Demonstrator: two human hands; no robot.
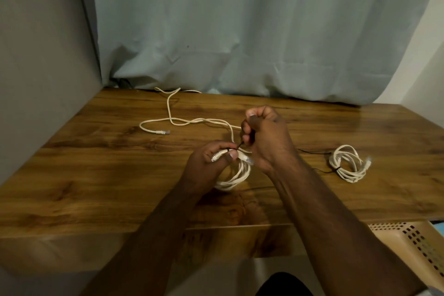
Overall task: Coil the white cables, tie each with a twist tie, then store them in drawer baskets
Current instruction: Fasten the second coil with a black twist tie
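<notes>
1. Nearest the camera: two bare forearms reach forward over the front edge of a wooden table; a dark shape sits at the bottom edge of the frame, not identifiable.
2. Lower right corner: part of a beige perforated basket shows below the table's front edge; its contents are not visible.
3. Centre of the table, near zone: the left hand grips a coiled white cable; the thumb presses across the bundle and the fingers curl under it; the lower loops hang out below the hand, just above or on the tabletop, cannot tell which; one clear plug end pokes out to the right of the thumb.
4. Just beyond and right of it: the right hand is curled into a fist, pinching a thin black twist tie; the tie runs from these fingers down to the coil at the left thumb; the two hands are almost touching.
5. Right of the hands, well apart: a second coiled cable lies flat on the table; a black tie is wrapped round its left side; thin black strands lie on the wood beside it.
6. Farther back, left of centre: a loose white cable snakes over the table; its plug end rests on the wood at left; the other end runs to the table's far edge.
7. Farthest: a pale blue-grey curtain hangs behind the table; a plain wall stands at left.
</notes>
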